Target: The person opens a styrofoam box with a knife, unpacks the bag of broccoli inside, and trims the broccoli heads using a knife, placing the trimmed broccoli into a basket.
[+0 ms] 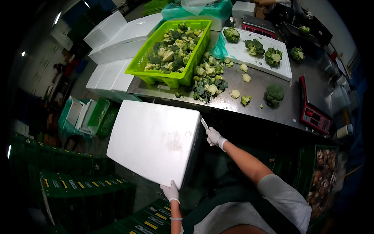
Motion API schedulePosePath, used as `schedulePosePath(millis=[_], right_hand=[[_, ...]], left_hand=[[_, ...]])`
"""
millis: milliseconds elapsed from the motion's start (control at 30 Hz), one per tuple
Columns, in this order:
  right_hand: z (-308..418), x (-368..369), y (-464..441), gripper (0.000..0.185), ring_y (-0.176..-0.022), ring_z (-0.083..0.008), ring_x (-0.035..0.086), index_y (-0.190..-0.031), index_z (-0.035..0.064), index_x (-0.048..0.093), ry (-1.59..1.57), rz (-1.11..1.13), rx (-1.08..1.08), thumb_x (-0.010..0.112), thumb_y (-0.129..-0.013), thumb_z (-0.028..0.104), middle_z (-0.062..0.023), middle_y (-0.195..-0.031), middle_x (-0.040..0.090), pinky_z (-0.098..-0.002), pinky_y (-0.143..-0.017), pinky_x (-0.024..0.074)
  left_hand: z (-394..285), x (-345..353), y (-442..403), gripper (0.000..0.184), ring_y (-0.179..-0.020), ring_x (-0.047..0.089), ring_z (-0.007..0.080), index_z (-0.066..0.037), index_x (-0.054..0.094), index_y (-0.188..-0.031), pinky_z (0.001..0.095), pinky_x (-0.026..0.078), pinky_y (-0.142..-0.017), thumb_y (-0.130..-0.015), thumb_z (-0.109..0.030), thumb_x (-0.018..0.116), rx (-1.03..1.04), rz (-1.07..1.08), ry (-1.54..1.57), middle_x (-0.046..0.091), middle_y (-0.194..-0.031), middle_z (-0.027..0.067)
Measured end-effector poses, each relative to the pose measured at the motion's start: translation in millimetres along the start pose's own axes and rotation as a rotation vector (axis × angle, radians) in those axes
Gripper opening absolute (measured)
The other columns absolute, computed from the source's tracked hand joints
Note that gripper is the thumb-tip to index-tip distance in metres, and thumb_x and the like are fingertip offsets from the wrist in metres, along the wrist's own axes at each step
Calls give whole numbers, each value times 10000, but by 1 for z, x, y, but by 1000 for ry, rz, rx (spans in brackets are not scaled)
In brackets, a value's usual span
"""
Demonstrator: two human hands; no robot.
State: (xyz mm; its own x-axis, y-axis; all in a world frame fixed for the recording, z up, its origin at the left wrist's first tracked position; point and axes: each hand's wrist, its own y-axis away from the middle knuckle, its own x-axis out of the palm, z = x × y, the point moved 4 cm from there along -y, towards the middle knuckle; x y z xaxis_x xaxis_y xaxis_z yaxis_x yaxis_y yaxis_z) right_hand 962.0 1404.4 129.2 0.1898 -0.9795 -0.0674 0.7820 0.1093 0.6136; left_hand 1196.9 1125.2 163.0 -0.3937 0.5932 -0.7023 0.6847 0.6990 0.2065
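white foam box tilts in front of the gloved left hand and to the left of the gloved right hand, its broad plain face turned up; whether anything is inside cannot be seen. the left hand grasps its near edge, thumb over the top. the right hand is clenched around what looks like a knife, the pale blade just beside the box's edge. beyond both hands, on a metal table, a bright green basket is heaped with cut broccoli, and loose pieces lie piled beside it. farther off, past the right hand, a white tray bears three broccoli heads; another head lies on the table nearer that hand. well to the right of the right hand, a crate holds brown mushrooms. left of the left hand stand dark green crates with yellow labels, their contents too dark to tell.
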Motion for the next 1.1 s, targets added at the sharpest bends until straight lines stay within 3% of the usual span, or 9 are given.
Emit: schedulePosePath(millis=[200, 500, 633, 667, 700, 800, 900, 1033, 1100], right_hand=[[27, -24, -20, 290, -439, -143, 473, -935, 46, 434, -3, 61, -41, 352, -903, 323, -74, -602, 500, -286, -369, 429], [-66, -29, 98, 217, -416, -134, 478, -934, 86, 408, 21, 308, 55, 348, -923, 294, -67, -598, 510, -278, -354, 421], [-183, -23, 125, 205, -474, -144, 538, -943, 84, 452, -302, 894, 580, 382, -931, 276, -62, -621, 526, -292, -389, 432], [-195, -21, 145, 205, -474, -144, 538, -943, 84, 452, -291, 902, 588, 382, -931, 276, -62, -621, 526, -292, -389, 432], [-174, -17, 168, 226, -521, -150, 557, -974, 61, 464, 93, 987, 50, 431, -900, 272, -81, -694, 540, -292, -428, 452], [-122, -43, 178, 296, -476, -160, 546, -1024, 104, 489, 495, 781, 69, 434, -908, 370, -44, -602, 537, -277, -473, 454], [-104, -84, 152, 292, -519, -170, 586, -1016, 84, 519, 774, 717, -336, 546, -862, 331, -83, -683, 589, -300, -570, 491], [-53, -56, 177, 251, -604, -70, 583, -1001, 53, 510, 474, 885, -19, 623, -828, 193, -17, -727, 587, -243, -566, 478], [-15, -4, 201, 348, -738, -192, 624, -1149, 50, 482, 804, 966, -421, 577, -850, 201, -121, -832, 620, -315, -679, 486]], left_hand=[[-54, 18, 27, 767, -810, 618, 389, 76, 500, -1017, 445, 487, -725, -666, -587, 659, -51, 159, -681, 628, -874, 244], [-41, 20, 55, 693, -779, 615, 380, 4, 544, -840, 449, 484, -703, -581, -619, 702, -158, 116, -594, 632, -814, 215], [-44, 19, 57, 718, -795, 607, 392, -3, 548, -846, 459, 477, -717, -553, -640, 700, -194, 104, -591, 633, -809, 214], [-51, 20, 61, 606, -704, 629, 332, -6, 541, -841, 418, 492, -638, -676, -575, 668, -110, 88, -655, 638, -768, 179], [-40, 17, 60, 606, -704, 629, 332, -6, 541, -841, 418, 492, -638, -676, -575, 668, -120, 76, -654, 638, -768, 179], [6, 12, 51, 299, -524, 572, 136, -34, 512, -941, 255, 449, -452, -921, -331, 480, -256, 328, 473, 597, -667, 86], [32, -28, 74, 287, -598, 604, 123, -32, 547, -995, 196, 418, -511, -944, -289, 429, -212, -107, 799, 633, -767, 87], [149, 38, 109, 287, -773, 629, 189, -30, 539, -1078, 271, 492, -654, -887, -244, 536, -288, -259, 638, 646, -863, 101], [124, 75, 125, 509, -868, 618, 264, -11, 488, -1194, 321, 487, -774, -804, -303, 635, -273, -74, 256, 601, -1068, 153]])
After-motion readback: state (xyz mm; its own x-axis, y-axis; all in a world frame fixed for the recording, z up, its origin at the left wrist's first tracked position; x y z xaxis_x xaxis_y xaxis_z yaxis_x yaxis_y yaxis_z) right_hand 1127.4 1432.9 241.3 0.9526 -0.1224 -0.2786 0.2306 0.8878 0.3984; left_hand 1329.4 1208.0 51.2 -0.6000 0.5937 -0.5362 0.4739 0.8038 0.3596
